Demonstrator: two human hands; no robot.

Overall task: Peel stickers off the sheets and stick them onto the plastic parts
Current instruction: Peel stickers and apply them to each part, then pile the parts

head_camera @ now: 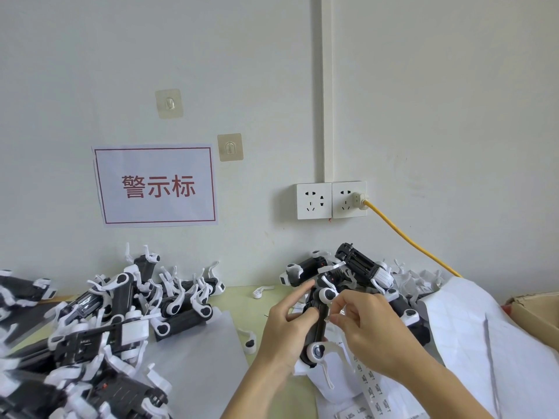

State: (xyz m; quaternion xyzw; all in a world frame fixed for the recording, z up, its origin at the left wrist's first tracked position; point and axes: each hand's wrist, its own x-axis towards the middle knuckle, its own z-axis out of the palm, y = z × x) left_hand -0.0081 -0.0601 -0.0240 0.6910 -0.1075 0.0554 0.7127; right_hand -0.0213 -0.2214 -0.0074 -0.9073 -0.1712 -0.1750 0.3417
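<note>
A white wall fills the upper frame. At centre left hangs a paper sign with a red border and red characters. Two clear adhesive hooks sit above and right of it. Right of centre, a double socket holds a plug with a yellow cable running down right. A cardboard box shows at the right edge.

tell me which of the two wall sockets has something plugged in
The right-hand socket: a plug with a yellow cable sits in its upper right holes. The left-hand socket beside it has nothing plugged in.
</note>
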